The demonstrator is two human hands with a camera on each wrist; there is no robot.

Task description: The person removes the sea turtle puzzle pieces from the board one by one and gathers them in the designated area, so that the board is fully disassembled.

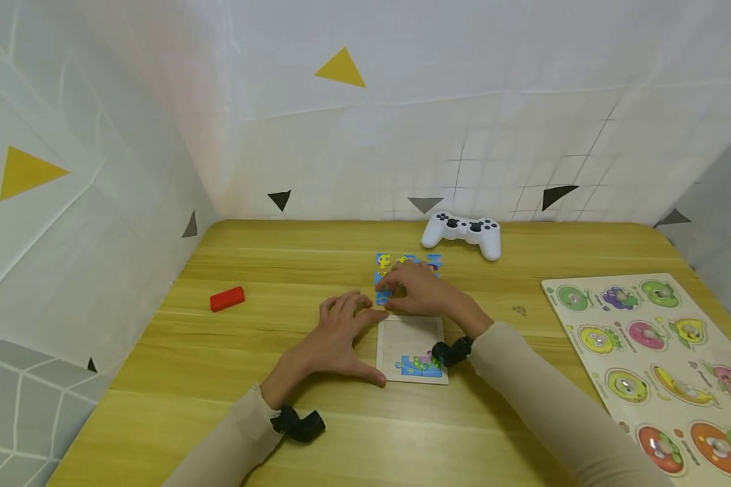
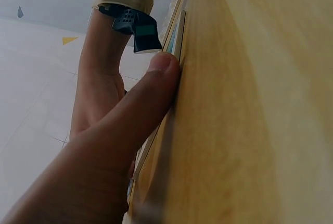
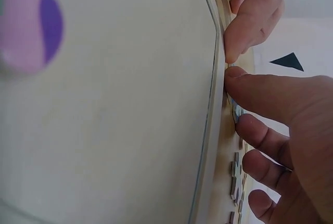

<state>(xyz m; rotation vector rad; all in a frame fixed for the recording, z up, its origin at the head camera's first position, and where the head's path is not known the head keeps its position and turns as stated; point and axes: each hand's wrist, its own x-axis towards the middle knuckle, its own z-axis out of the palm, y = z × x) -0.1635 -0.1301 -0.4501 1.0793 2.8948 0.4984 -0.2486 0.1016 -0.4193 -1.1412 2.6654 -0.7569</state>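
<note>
A small wooden puzzle tray lies on the table with joined blue puzzle pieces in its lower right part. My left hand rests along the tray's left side, thumb and forefinger spread. Its thumb touches the tray's edge in the left wrist view. Beyond the tray's far edge, my right hand pinches a blue puzzle piece between thumb and forefinger. In the right wrist view this piece is mostly hidden by the fingers. Several loose pieces lie behind that hand, partly covered.
A white game controller lies at the table's back. To the left is a red block. A large fruit puzzle board covers the table's right side. A patterned white cloth hangs behind the table.
</note>
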